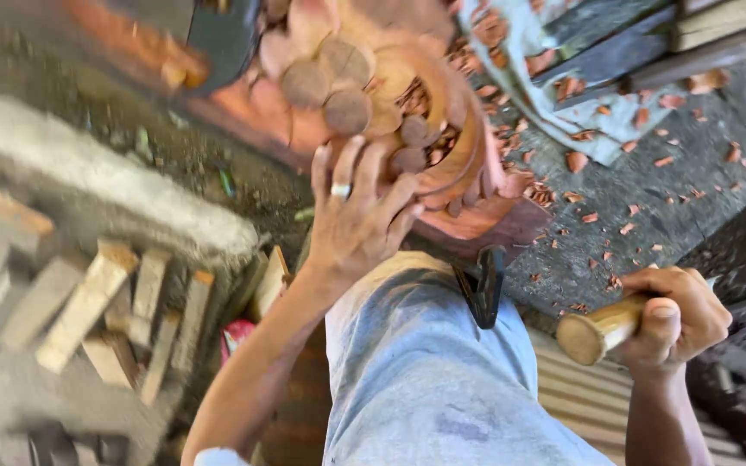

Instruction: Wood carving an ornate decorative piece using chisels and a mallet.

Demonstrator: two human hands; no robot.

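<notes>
A heap of roughly seven split wood offcuts [105, 311] lies at far left. The person's left hand [351, 220], fingers spread and one ring on, presses flat against a reddish wood carving [407, 112] propped above the knee. The right hand [679, 315] is clamped around one wooden mallet handle [602, 330]. The carving looks well roughed out, with rounded forms cut and many red chips [615, 185] scattered, but still unsmoothed.
</notes>
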